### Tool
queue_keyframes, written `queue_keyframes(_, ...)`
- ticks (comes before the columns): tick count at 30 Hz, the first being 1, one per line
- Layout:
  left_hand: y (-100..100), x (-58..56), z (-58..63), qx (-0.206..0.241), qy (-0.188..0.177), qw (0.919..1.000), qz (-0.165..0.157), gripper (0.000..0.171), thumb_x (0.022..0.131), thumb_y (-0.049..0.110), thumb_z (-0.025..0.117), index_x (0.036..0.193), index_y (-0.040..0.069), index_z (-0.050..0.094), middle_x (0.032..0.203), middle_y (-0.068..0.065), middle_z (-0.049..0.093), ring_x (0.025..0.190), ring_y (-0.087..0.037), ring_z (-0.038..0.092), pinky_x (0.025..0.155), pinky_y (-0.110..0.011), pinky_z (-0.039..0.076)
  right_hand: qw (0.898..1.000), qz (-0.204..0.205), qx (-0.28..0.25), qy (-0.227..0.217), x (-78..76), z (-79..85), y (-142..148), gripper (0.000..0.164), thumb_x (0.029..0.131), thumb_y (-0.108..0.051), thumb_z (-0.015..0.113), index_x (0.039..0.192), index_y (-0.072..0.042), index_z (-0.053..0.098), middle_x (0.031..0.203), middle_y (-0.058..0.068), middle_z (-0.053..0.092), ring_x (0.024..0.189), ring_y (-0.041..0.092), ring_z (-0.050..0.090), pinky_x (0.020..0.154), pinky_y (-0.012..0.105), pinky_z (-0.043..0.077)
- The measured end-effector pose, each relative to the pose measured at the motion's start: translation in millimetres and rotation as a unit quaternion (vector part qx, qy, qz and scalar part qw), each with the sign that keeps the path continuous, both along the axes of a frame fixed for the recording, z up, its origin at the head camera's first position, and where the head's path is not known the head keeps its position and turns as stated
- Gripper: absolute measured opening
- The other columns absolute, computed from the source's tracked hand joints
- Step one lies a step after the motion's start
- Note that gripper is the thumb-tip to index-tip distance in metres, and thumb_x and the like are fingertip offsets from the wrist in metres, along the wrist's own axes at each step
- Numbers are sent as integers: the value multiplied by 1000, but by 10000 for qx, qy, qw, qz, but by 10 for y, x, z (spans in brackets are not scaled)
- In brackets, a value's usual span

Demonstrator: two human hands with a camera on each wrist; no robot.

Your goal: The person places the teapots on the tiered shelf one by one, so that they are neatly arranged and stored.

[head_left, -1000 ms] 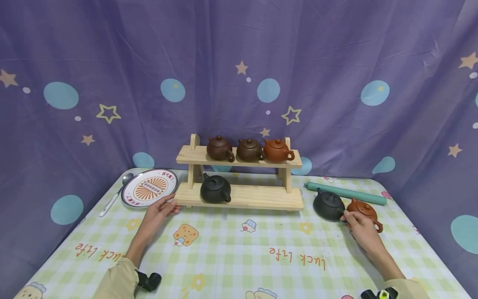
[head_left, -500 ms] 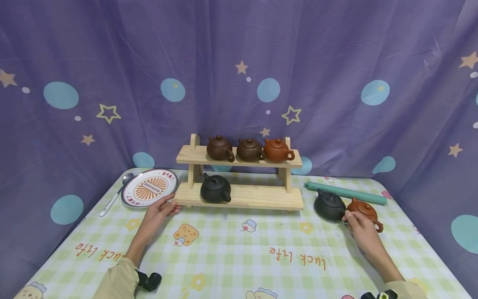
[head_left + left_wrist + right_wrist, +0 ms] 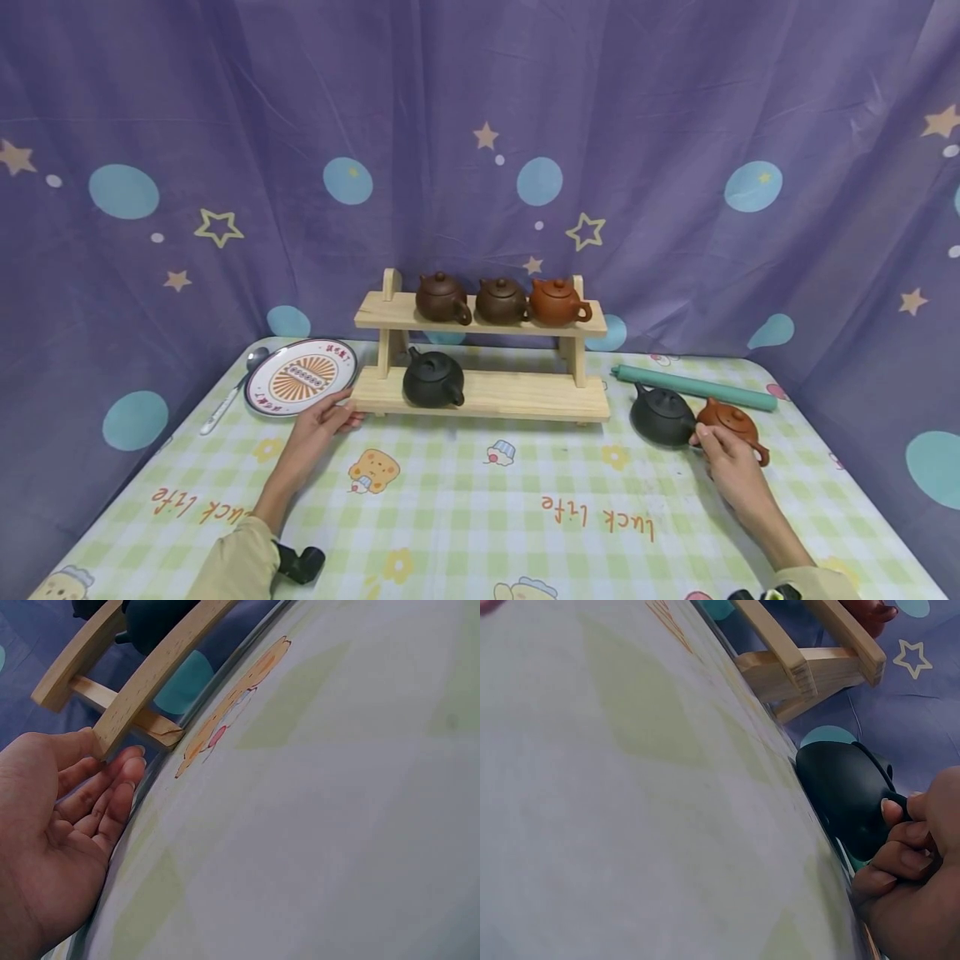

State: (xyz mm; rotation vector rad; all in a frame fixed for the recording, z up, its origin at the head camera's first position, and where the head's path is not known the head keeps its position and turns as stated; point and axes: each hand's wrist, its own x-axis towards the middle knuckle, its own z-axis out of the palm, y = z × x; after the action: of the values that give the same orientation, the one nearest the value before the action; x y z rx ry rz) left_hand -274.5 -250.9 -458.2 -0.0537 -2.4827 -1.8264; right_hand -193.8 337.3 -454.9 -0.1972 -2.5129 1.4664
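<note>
My left hand pinches the lower left corner of a two-tier wooden shelf, thumb above and fingers below in the left wrist view. At the right of the table, my right hand pinches the handle of a black teapot. The right wrist view shows the fingers curled at that handle, which they partly cover. An orange-brown teapot sits just behind the right hand. Another black teapot stands on the lower tier. On the upper tier are two dark brown teapots and an orange-brown one.
A patterned oval plate and a spoon lie left of the shelf. Behind the right-hand teapots runs a green rolled-up stick. A checked cloth covers the table, with a purple curtain behind.
The black teapot in my right hand has shifted very slightly right and toward me, its spout tipping a little lower. My left hand and the shelf stay in place.
</note>
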Motion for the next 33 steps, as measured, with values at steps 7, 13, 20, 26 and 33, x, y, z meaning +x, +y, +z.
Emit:
queue_keyframes(7, 4, 3, -1, 8, 64, 10000, 1, 57, 110, 28, 55, 153, -8, 41, 119, -24, 71, 92, -8, 70, 86, -18, 55, 9998, 1, -186, 51, 7, -2, -17, 46, 114, -32, 40, 111, 10, 58, 68, 0, 38, 56, 10, 35, 48, 29, 34)
queue_keyframes(13, 2, -4, -6, 53, 118, 9999, -11, 56, 110, 27, 54, 152, -8, 41, 119, -26, 70, 92, -8, 70, 86, -17, 55, 9995, 0, -290, 119, 14, -3, -35, 48, 114, -34, 41, 110, 11, 58, 68, 0, 38, 57, 10, 36, 49, 28, 35)
queue_keyframes(20, -3, -13, -21, 81, 134, 9999, -36, 55, 111, 25, 54, 152, -9, 41, 118, -26, 70, 91, -8, 70, 85, -18, 55, 9984, 88, -509, 211, 14, 2, -50, 46, 114, -32, 42, 109, 11, 57, 66, -1, 36, 55, 9, 34, 47, 30, 33)
queue_keyframes(26, -2, -17, -20, 107, 163, 9998, -43, 54, 110, 24, 54, 152, -8, 42, 118, -27, 70, 91, -9, 70, 85, -18, 55, 9980, 211, -523, 278, 38, 51, -69, 45, 114, -32, 43, 109, 11, 57, 67, 0, 37, 56, 10, 37, 48, 29, 35)
queue_keyframes(33, 1, -8, -14, 106, 120, 9999, -40, 55, 110, 26, 55, 152, -8, 41, 119, -26, 70, 92, -9, 70, 86, -18, 55, 9981, 297, -420, 350, 68, 146, -100, 46, 114, -33, 41, 109, 10, 57, 67, 1, 39, 56, 11, 36, 46, 31, 34)
